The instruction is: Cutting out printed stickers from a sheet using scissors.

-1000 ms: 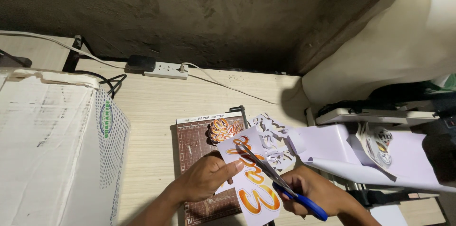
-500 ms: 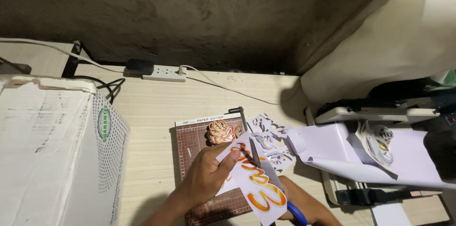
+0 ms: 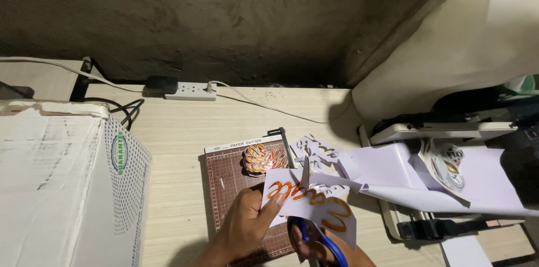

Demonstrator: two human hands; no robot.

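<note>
Head view, glossy curved sticker sheet (image 3: 314, 204), blue-handled scissors (image 3: 314, 233)

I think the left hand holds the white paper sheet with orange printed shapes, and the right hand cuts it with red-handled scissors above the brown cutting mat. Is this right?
Not quite: the scissors have blue handles, not red, as the head view shows. The rest stands: the left hand holds the white paper sheet with orange printed shapes, and the right hand cuts it above the brown cutting mat.
</note>
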